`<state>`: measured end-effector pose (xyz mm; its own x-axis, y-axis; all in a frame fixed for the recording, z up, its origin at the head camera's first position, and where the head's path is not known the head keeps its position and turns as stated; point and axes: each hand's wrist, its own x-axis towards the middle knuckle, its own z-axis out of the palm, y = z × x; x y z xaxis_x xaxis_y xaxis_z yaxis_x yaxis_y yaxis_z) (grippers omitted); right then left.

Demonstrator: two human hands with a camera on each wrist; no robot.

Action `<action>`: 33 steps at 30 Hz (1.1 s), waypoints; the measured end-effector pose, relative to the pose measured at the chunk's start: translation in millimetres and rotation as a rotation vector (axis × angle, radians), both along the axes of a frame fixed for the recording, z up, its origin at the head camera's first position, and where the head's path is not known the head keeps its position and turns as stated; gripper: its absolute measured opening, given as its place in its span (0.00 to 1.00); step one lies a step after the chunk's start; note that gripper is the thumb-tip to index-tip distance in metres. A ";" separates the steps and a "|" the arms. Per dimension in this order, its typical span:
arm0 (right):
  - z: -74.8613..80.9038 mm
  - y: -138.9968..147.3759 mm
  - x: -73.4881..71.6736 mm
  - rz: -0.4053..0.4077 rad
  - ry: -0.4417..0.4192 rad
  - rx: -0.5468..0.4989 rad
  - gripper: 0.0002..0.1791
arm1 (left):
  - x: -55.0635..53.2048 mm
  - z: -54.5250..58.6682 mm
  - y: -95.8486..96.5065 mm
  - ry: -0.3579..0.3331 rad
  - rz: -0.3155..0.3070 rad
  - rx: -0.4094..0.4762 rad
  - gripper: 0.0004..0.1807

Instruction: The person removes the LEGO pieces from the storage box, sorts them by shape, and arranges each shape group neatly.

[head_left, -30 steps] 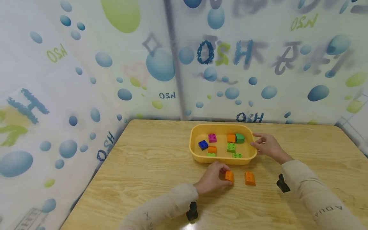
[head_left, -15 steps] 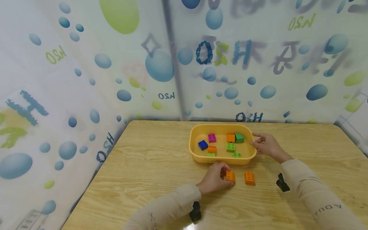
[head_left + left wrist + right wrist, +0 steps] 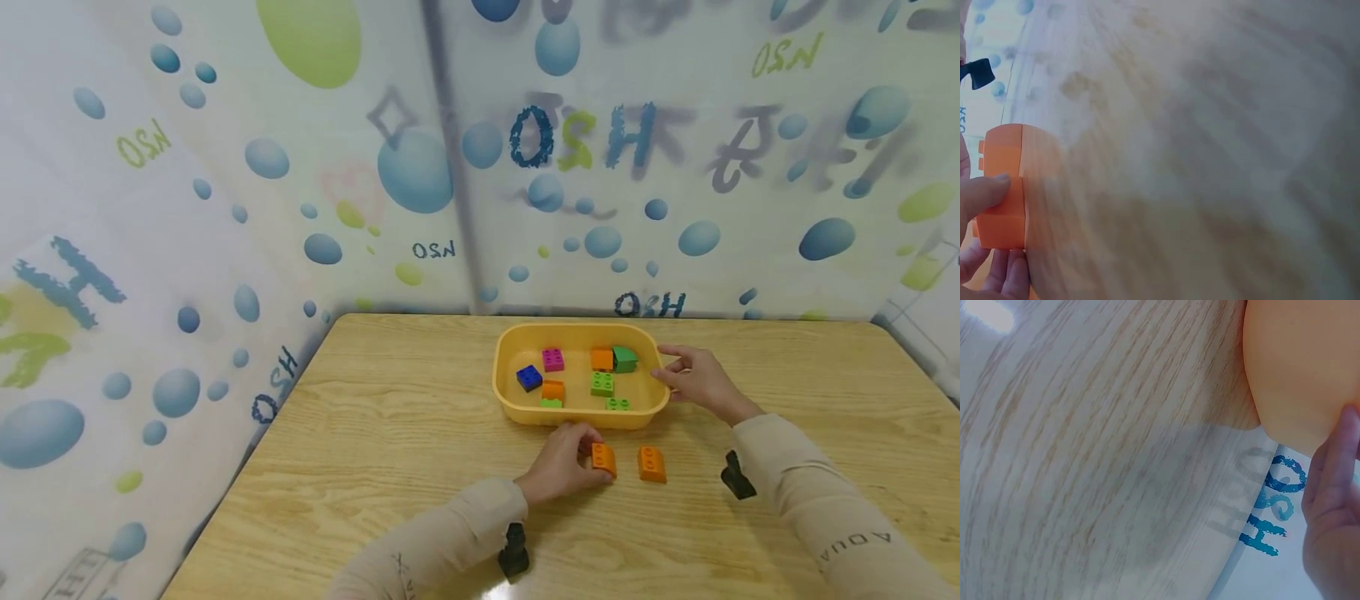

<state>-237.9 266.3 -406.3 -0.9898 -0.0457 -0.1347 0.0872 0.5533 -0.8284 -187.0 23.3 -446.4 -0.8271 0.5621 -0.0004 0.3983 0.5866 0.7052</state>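
Observation:
In the head view, my left hand (image 3: 564,463) pinches an orange toy building block (image 3: 603,459) with a rounded side, on the table just in front of the yellow tray. A similar orange block (image 3: 652,464) lies a short gap to its right. The left wrist view shows my thumb (image 3: 988,192) against the held block (image 3: 1004,225), with fingertips at its other end. My right hand (image 3: 701,383) holds the right end of the yellow tray (image 3: 573,418), thumb over the rim. In the right wrist view its fingers touch the tray's outer wall (image 3: 1304,369).
Inside the tray lie a pink block (image 3: 552,360), a blue block (image 3: 529,378), a green block (image 3: 625,360), a lime block (image 3: 602,384) and several others, partly hidden by the front wall. A patterned wall covering (image 3: 570,250) stands behind the wooden table (image 3: 390,400).
My left hand has slid the pinched orange block slightly to the right, narrowing the gap to the other orange block. The right hand and the tray look unmoved.

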 end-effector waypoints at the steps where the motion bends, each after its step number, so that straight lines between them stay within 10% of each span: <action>1: 0.0 0.2 0.1 0.002 0.002 -0.002 0.34 | 0.1 0.1 0.2 -0.003 0.002 -0.007 0.21; 18: -3.1 2.7 -0.3 0.011 0.019 -0.006 0.34 | 6.0 9.0 -17.0 0.078 -0.036 0.064 0.26; 33: 2.0 -0.4 2.6 0.016 0.017 -0.019 0.33 | -8.1 59.4 -37.3 0.202 -0.079 0.097 0.17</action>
<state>-235.3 265.8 -404.2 -0.9911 -0.0637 -0.1166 0.0642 0.5390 -0.8399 -195.1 -14.0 -387.0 -0.7581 0.6149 0.2174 0.5792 0.4814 0.6578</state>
